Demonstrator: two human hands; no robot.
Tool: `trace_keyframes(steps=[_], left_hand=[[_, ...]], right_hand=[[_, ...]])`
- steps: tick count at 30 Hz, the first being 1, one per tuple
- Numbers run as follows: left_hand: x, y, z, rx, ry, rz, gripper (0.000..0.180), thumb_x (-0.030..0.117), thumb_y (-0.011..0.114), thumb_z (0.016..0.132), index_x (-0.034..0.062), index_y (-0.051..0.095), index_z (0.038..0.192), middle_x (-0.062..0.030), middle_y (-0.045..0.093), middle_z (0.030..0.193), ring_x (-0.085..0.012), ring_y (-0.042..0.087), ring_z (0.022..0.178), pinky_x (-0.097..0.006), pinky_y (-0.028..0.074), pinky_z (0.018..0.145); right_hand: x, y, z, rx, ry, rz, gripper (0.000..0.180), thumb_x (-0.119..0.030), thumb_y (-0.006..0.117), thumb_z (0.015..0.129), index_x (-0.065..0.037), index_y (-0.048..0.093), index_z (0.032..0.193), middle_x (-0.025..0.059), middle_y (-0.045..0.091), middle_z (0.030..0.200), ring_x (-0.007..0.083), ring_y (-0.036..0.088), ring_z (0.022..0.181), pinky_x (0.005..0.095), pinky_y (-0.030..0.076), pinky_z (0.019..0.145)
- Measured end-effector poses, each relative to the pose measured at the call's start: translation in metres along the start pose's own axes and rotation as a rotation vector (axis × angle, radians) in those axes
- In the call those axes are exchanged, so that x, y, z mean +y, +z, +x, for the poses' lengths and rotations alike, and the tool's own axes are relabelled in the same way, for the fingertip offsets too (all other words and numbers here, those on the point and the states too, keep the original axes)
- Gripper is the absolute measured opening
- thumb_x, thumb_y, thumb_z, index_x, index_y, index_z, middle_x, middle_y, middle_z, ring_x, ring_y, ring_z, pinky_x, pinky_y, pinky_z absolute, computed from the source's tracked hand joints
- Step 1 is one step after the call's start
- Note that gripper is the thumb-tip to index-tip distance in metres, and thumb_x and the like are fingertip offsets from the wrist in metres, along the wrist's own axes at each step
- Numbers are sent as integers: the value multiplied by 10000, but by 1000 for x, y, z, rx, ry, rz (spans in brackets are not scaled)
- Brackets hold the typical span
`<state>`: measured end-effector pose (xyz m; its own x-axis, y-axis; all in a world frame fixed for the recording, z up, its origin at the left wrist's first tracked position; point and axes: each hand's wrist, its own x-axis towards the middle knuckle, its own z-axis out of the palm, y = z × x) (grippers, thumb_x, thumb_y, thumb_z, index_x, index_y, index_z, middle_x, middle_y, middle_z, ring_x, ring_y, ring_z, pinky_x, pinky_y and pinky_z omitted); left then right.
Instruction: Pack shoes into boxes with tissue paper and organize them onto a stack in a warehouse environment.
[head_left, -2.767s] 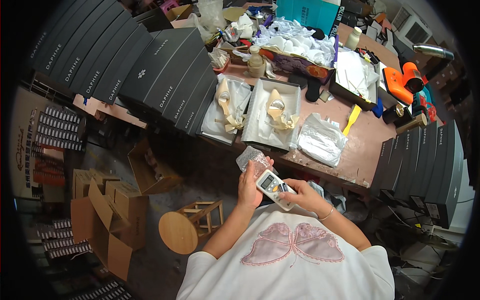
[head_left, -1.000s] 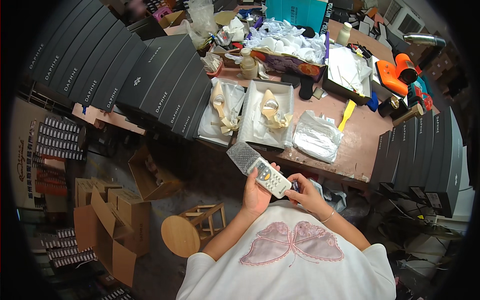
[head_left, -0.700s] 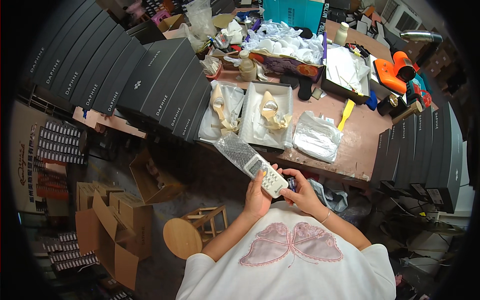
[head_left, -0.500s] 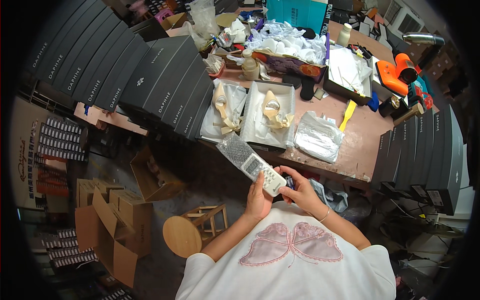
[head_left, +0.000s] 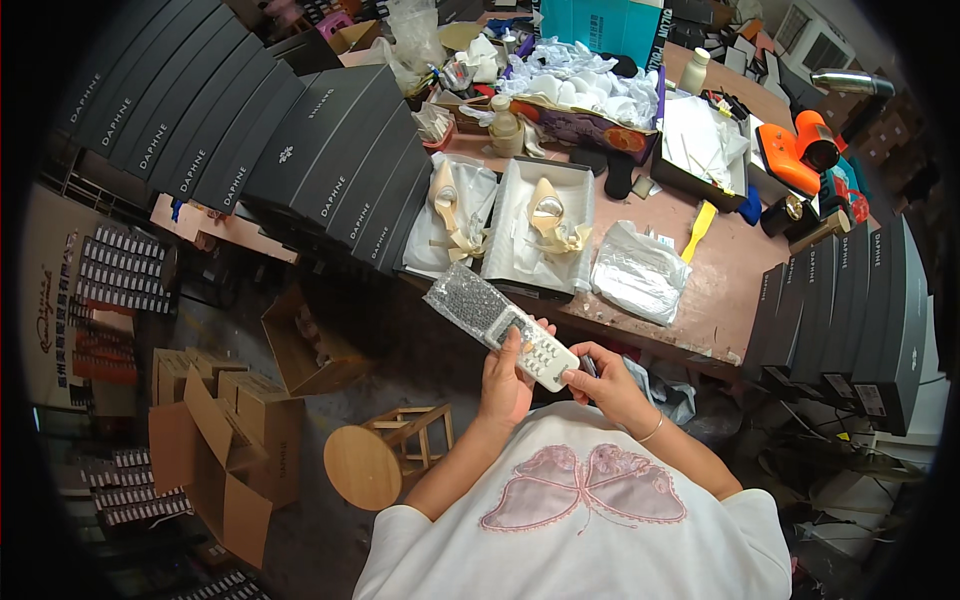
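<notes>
The left hand [head_left: 505, 380] grips a white remote [head_left: 535, 350] from below, fingers curled round it. A bubble wrap sleeve [head_left: 475, 305] covers the remote's far end, at 10 o'clock from the hand. The right hand [head_left: 605, 385] pinches the remote's near end at 4 o'clock; its palm is hidden. At 12 o'clock, two shoes [head_left: 545, 215] lie in open boxes on the table [head_left: 725, 290]. Their toes are hard to see.

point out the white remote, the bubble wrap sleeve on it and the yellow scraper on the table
white remote [head_left: 540, 357], head view, on its button face
bubble wrap sleeve [head_left: 468, 300], head view, on the sleeve's middle
yellow scraper [head_left: 699, 225], head view, on its flat blade
</notes>
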<state>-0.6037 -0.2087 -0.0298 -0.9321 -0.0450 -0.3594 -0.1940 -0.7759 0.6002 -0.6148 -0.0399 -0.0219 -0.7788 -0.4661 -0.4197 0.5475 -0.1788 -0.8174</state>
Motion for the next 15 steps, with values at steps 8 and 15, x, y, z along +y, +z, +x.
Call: trace_keyframes(steps=[8,15], left_hand=[[-23,-12,-11,-166,-6,245,412,256,554,949,-4,469,1256,-102,561,1212,-180,566,1081,-335,466,939],[-9,-15,-16,-128,264,1056,200,175,573,930,-11,639,955,-75,640,869,-178,629,814,-313,505,673]], right_hand=[[1,-8,-1,31,20,354,434,-48,645,856,-29,458,1248,35,545,802,75,485,613,210,392,502],[-1,-16,-3,32,1,330,470,-52,632,867,-10,459,1302,34,558,821,75,483,605,218,398,494]])
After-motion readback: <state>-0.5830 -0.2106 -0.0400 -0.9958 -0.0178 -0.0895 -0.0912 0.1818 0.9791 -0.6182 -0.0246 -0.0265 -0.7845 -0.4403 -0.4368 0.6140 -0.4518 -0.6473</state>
